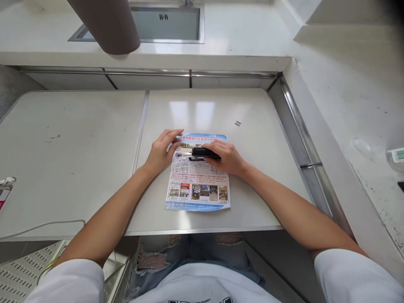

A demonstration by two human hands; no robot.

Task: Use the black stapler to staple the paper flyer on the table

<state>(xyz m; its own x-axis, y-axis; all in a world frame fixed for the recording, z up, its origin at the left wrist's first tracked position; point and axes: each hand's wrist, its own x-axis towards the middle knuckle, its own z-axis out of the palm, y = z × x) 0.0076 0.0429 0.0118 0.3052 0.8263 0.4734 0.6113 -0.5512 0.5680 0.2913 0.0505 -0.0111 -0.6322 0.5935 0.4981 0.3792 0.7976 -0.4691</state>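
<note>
A stack of printed colour leaflets (198, 185) lies on the white table (221, 113) in front of me. My right hand (227, 158) is closed around a black stapler (202, 153) that lies across the upper part of the leaflets, its metal end pointing left. My left hand (162, 150) rests flat on the top-left corner of the leaflets with its fingers stretched out, the fingertips close to the stapler's metal end.
A small strip of staples (237, 123) lies on the table behind the leaflets. A second table (69, 147) adjoins on the left, with a white cable (41, 227) at its front edge. A counter with a steel sink (167, 23) runs behind; another counter stands right.
</note>
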